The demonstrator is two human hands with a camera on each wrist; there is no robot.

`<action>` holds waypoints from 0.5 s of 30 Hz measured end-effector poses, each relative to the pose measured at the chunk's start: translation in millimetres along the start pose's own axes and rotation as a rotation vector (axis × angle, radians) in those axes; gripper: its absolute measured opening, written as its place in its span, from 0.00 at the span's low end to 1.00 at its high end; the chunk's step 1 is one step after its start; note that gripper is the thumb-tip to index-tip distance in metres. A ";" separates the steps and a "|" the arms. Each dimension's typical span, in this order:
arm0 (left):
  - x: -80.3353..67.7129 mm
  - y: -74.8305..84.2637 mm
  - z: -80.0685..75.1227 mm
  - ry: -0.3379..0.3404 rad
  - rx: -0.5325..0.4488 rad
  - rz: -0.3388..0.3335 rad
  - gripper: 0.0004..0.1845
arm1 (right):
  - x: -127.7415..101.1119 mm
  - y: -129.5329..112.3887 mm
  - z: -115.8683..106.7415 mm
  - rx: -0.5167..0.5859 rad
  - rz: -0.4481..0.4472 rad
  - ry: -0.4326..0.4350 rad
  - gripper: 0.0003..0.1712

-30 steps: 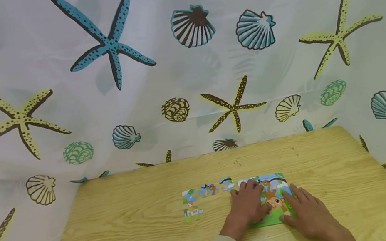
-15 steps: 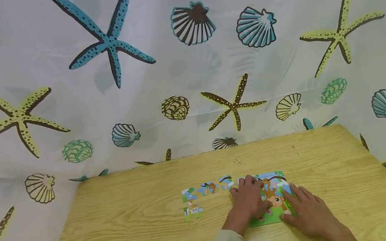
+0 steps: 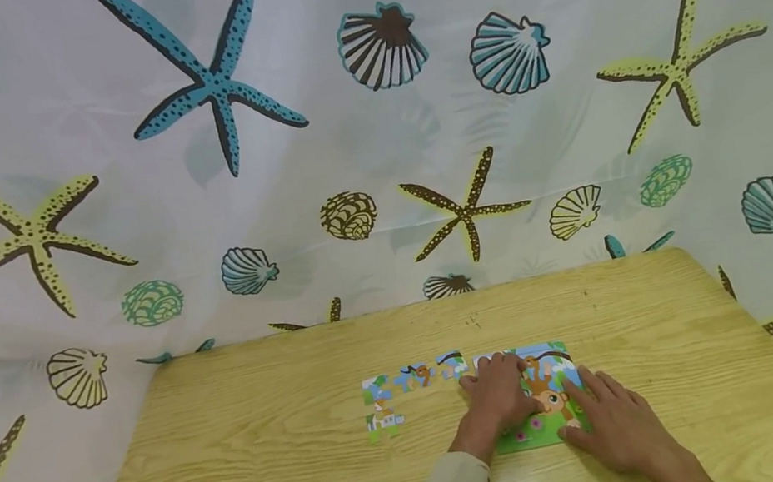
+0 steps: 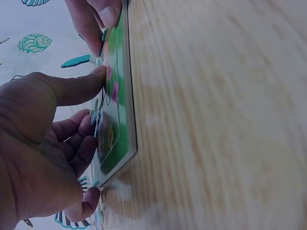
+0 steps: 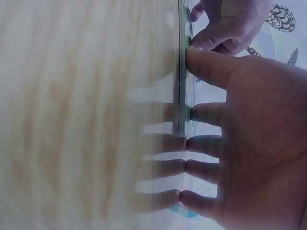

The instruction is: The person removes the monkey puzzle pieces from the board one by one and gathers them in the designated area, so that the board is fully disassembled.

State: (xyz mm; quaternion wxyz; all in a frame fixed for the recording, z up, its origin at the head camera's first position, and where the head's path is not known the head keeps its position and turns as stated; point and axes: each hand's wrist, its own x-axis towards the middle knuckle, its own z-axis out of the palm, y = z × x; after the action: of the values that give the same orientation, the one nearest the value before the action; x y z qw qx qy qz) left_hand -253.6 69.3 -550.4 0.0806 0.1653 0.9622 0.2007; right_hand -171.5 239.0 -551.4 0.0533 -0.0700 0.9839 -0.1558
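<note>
1. The puzzle board [image 3: 528,441], a monkey on its picture and green along its 6 o'clock side, lies on the wood-grained table [image 3: 250,431], between both hands
2. The left hand [image 3: 498,396] covers the board's 9 o'clock side, fingers bent and thumb touching the picture; whether it pinches a piece I cannot tell
3. The right hand [image 3: 616,424] is spread at 4 o'clock, thumb and index fingertip on the board, the other fingertips touching the table
4. Loose puzzle pieces [image 3: 419,375] lie towards 9 and 10 o'clock from the board
5. A starfish-and-shell cloth [image 3: 318,142] hangs at 12 o'clock
</note>
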 end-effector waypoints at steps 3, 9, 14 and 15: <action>1.1 -0.2 0.8 -0.002 -0.023 -0.009 0.29 | -0.4 0.0 0.5 0.001 -0.005 0.018 0.38; 0.5 -0.1 1.4 0.002 -0.055 -0.009 0.28 | 0.1 -2.1 1.8 -0.029 0.006 0.059 0.33; -1.8 0.9 0.3 0.008 -0.072 -0.005 0.28 | 1.0 -5.2 0.6 -0.023 0.037 0.057 0.32; -2.4 1.2 -0.2 0.011 -0.079 -0.002 0.28 | 1.1 -6.0 0.1 -0.021 0.041 0.055 0.32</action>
State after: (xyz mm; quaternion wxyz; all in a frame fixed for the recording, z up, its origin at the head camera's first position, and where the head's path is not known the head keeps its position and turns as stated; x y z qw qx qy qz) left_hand -251.1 69.5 -549.6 0.0820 0.1602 0.9541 0.2392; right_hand -171.8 233.1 -549.7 0.0289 -0.0462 0.9877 -0.1464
